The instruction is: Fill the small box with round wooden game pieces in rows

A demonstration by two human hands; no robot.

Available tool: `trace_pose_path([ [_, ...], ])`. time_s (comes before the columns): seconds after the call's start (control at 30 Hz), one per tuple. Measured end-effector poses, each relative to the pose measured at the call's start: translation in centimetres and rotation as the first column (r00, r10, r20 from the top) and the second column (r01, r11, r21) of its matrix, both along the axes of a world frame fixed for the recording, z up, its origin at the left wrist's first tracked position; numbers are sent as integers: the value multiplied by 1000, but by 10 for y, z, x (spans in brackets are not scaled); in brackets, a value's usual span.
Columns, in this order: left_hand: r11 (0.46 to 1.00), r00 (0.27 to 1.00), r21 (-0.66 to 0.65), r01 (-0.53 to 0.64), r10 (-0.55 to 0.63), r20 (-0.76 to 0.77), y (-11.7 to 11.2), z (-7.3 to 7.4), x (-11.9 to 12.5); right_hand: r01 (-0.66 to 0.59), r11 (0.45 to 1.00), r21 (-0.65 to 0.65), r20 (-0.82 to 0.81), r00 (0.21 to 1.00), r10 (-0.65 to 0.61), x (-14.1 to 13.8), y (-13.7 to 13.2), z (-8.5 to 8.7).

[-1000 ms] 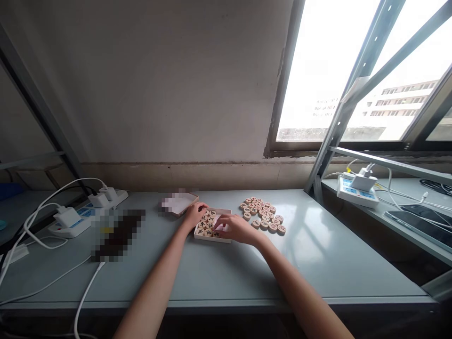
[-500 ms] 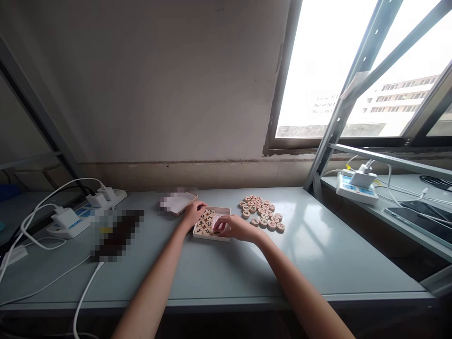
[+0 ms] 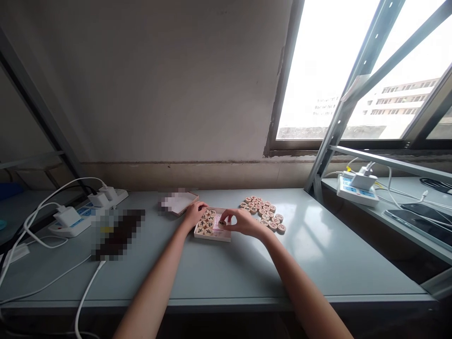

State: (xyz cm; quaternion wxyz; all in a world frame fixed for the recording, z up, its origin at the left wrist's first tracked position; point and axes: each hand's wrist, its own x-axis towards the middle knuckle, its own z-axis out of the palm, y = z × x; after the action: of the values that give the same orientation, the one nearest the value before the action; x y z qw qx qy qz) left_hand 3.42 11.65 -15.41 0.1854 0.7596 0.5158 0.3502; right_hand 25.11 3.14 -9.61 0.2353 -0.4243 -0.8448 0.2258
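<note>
A shallow box (image 3: 213, 238) holds several round wooden Chinese chess pieces (image 3: 208, 231) along its left side; its right side shows a pinkish printed bottom. At the box's far left corner, my left hand (image 3: 194, 214) grips the rim, its fingers partly hidden. Between thumb and fingertips of my right hand (image 3: 243, 222) is a Chinese chess piece (image 3: 221, 224) with a black character, raised over the right part of the box. Beyond my right hand, a cluster of loose Chinese chess pieces (image 3: 263, 207), red and black, lies on the table.
The box lid (image 3: 183, 203) lies behind my left hand, partly blurred out. On the grey table (image 3: 226, 278), a power strip (image 3: 76, 226) with chargers and white cables sits at left beside a pixelated dark object (image 3: 118, 235). A metal frame post (image 3: 319, 167) rises at the right edge.
My right hand has lifted a chess piece from the front right of those in the box and moved slightly up and to the right. My left hand stays at the box corner.
</note>
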Motion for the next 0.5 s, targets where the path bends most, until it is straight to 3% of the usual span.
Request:
trace_pose_path([
  [0.33,999,1000,-32,0,0,-1,0,1,0,138,982,126,-32,990,-135,11,4,7],
  [0.5,1000,1000,-25,0,0,4,1,-1,-1,177,981,73,39,983,-180,22,4,9],
])
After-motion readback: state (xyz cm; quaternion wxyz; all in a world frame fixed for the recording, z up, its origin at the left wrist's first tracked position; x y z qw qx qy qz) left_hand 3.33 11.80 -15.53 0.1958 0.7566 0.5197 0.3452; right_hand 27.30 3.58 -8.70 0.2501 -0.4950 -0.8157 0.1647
